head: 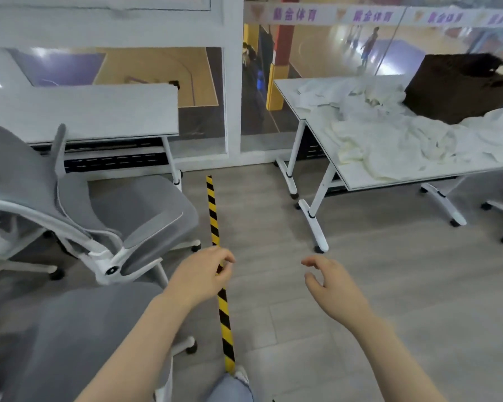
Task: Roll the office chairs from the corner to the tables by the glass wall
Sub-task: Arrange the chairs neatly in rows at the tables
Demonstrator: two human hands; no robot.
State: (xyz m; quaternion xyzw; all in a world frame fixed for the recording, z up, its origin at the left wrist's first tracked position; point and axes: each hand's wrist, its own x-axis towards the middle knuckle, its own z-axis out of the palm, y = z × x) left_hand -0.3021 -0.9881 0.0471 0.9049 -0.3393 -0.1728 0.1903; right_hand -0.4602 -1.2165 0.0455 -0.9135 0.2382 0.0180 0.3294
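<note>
Over the grey plank floor (pixel 360 285), both hands hover empty — left hand (pixel 201 278) and right hand (pixel 336 288), fingers loosely curled. Grey mesh chair (pixel 122 210) stands just beside the left white bench (pixel 99 111) — crumpled cloth (pixel 389 143) covers the right one.

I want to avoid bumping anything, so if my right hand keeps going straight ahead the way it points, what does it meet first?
Probably the white foot of the right table. The right hand points forward over bare floor, holding nothing; depth is unclear, so it may pass above.

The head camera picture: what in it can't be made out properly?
- Nearest chair: cut off by the bottom and left edges.
- Woven basket: blurred and cut by the right edge; its contents are hidden.
- Purple lettering on the glass: too blurred to read.
- Second chair's base: mostly hidden under its seat.
</note>
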